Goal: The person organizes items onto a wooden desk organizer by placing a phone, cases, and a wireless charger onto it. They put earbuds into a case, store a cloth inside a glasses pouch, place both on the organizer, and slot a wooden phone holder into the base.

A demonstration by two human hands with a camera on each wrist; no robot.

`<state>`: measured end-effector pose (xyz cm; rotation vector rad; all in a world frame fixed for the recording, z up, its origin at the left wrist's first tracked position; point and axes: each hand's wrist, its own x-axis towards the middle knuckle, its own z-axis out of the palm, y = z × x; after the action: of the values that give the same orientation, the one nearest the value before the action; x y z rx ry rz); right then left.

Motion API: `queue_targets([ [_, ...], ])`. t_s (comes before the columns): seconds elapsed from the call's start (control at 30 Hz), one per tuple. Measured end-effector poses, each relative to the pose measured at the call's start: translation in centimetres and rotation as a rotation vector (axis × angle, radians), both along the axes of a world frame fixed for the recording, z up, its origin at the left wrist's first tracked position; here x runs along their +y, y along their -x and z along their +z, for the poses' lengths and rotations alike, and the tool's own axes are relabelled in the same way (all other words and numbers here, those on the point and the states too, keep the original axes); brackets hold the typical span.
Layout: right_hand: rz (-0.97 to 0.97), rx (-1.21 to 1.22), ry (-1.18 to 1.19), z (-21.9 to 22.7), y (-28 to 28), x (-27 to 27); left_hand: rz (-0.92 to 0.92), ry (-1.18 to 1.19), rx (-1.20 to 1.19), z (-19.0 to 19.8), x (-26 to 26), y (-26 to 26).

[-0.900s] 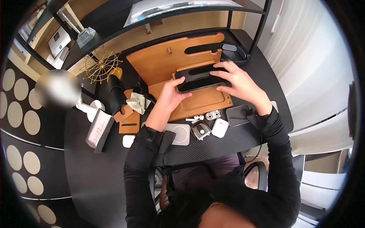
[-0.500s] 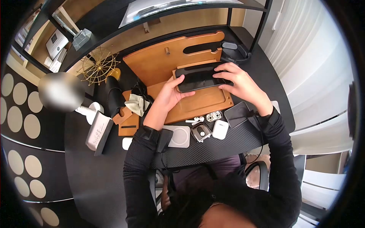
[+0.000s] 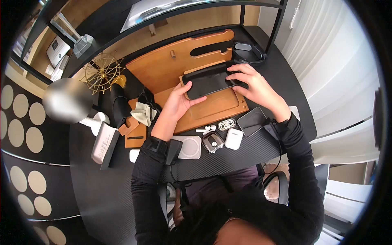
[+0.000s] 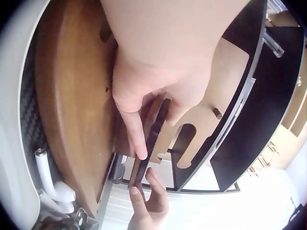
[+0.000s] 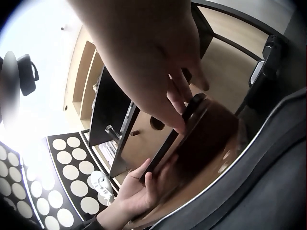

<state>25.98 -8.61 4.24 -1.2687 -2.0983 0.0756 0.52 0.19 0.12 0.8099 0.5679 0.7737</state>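
A black phone (image 3: 208, 81) with a glossy dark face lies level between both hands, over a brown wooden desk organizer (image 3: 192, 118). My left hand (image 3: 178, 102) grips its left end, thumb on the upper face and fingers beneath. At the opposite end, my right hand (image 3: 255, 85) holds it with fingertips on the face and the thumb along the near edge. From the left wrist view, the phone (image 4: 154, 132) shows edge-on, and the right hand (image 4: 149, 203) pinches its far end. The right wrist view also shows the left hand (image 5: 136, 191) round the other end.
Near the organizer's front lie white earbuds (image 3: 207, 129), a dark square case (image 3: 212, 141), a white earbud case (image 3: 233, 139), a grey charging pad (image 3: 189, 147) and a dark slab (image 3: 251, 121). Leftward are a cloth (image 3: 143, 113), a gold wheel ornament (image 3: 103, 73) and a white lamp base (image 3: 100, 122).
The head view has shifted slightly. The right thumb has come in against the phone's near edge, and the reflections on the phone's face have changed. Both hands keep hold of the phone.
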Motion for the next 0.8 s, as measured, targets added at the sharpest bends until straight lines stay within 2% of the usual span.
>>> queue_targets([
  [0.27, -0.005, 0.036, -0.001, -0.6, -0.6, 0.5, -0.009, -0.012, -0.054, -0.7, 0.7, 0.1],
  [0.37, -0.017, 0.087, 0.026, -0.6, -0.8, 0.6, 0.008, 0.052, -0.135, -0.1, 0.5, 0.2],
  [0.43, -0.024, 0.124, -0.003, -0.7, -0.8, 0.7, -0.040, 0.064, -0.269, -0.2, 0.4, 0.3],
  [0.53, -0.007, 0.125, 0.008, -0.7, -0.8, 1.0, -0.081, 0.121, -0.341, -0.5, 0.7, 0.4],
  [0.67, -0.013, 0.094, -0.004, -0.7, -0.8, 1.6, -0.050, 0.131, -0.299, -1.4, 0.3, -0.1],
  [0.73, 0.024, 0.040, -0.063, -0.9, -0.8, 1.9, -0.019, -0.159, -0.112, -1.7, 0.0, -0.5],
  [0.8, 0.036, -0.018, -0.017, -0.4, -1.3, 1.7, -0.018, -0.127, -0.085, -1.7, -0.1, -0.6],
])
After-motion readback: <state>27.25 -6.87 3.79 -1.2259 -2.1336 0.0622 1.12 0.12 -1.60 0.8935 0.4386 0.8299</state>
